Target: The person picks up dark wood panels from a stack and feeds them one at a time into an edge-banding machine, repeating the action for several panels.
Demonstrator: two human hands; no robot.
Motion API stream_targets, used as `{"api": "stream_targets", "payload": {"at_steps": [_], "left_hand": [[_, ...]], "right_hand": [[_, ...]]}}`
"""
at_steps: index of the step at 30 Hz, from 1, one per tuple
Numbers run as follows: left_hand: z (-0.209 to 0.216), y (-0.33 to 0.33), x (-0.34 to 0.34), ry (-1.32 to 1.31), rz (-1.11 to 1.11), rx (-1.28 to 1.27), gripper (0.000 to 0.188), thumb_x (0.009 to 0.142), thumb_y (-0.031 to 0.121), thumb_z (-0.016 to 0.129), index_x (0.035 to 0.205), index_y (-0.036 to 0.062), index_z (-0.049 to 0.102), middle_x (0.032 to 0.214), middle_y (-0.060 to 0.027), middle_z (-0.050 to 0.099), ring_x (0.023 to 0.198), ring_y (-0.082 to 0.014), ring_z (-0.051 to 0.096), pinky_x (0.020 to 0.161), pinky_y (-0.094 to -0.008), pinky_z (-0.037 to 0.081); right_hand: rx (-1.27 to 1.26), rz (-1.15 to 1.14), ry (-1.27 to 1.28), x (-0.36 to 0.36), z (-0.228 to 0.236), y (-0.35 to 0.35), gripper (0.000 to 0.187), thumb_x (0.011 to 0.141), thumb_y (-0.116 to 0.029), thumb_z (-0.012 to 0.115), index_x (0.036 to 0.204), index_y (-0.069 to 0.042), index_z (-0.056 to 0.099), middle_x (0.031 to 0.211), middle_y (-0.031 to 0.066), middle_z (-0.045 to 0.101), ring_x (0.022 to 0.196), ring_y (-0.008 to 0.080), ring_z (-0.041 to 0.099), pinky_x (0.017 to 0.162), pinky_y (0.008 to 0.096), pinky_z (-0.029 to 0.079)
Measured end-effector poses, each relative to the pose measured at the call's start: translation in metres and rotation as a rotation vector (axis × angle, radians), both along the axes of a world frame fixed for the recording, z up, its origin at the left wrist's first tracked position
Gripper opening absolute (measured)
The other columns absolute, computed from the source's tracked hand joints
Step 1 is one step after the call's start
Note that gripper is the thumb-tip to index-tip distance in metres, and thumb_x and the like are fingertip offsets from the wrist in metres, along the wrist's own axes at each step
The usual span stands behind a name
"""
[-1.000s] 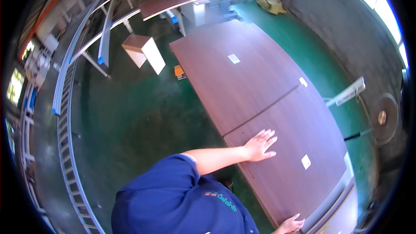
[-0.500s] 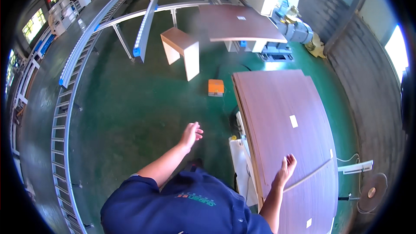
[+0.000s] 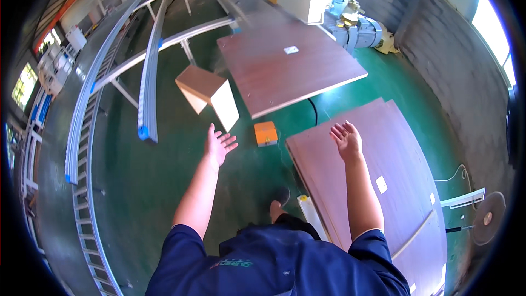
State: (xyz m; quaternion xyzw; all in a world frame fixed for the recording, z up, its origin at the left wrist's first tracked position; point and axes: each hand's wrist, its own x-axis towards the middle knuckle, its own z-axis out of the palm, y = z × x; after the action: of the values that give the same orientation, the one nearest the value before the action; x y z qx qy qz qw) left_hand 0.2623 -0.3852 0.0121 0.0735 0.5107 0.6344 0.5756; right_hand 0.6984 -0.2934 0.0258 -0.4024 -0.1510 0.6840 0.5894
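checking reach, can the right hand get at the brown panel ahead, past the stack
Probably yes, perhaps with a step forward: the right hand is open and empty, and nothing visible blocks its way to the brown panel.

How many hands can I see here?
2. The left hand is open, just below the small brown-and-white stool in the picture; the right hand, also open, shows over the brown boards. No others are visible.
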Motion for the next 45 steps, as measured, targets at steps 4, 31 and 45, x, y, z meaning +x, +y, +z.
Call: {"api": "stream_targets", "payload": {"at_steps": [4, 31, 45], "left_hand": [[0.01, 0.087, -0.009, 0.119, -0.012, -0.054, 0.097, 0.092, 0.062, 0.048, 0.151, -0.0044, 0.009, 0.14, -0.0283, 0.035, 0.106, -0.0344, 0.059, 0.092, -0.0552, 0.051], [0.009, 0.232, -0.072, 0.838, -0.331, -0.038, 0.07, 0.091, 0.047, 0.064, 0.13, -0.0093, 0.049, 0.137, -0.0207, 0.052, 0.125, -0.0293, 0.05, 0.109, -0.0406, 0.036], [0.042, 0.213, 0.08, 0.839, -0.848, 0.246, 0.053, 0.095, 0.04, 0.062, 0.122, -0.0047, 0.053, 0.123, -0.0136, 0.059, 0.112, -0.0223, 0.055, 0.1, -0.035, 0.041]], "right_hand": [[0.041, -0.01, 0.089, -0.015, -0.009, 0.086, 0.074, 0.097, -0.027, 0.057, 0.15, 0.003, 0.015, 0.149, 0.0267, 0.033, 0.135, 0.0423, 0.04, 0.106, 0.0483, 0.044], [-0.089, -0.393, 0.127, -0.143, 0.018, -0.1, 0.056, 0.081, 0.004, 0.068, 0.132, -0.007, 0.047, 0.118, 0.0061, 0.062, 0.102, 0.0198, 0.062, 0.085, 0.0367, 0.052], [-0.135, -1.017, 0.267, -0.198, -0.001, -0.251, 0.064, 0.074, 0.013, 0.068, 0.132, -0.005, 0.047, 0.127, 0.0117, 0.057, 0.12, 0.0298, 0.054, 0.107, 0.046, 0.04]]}}
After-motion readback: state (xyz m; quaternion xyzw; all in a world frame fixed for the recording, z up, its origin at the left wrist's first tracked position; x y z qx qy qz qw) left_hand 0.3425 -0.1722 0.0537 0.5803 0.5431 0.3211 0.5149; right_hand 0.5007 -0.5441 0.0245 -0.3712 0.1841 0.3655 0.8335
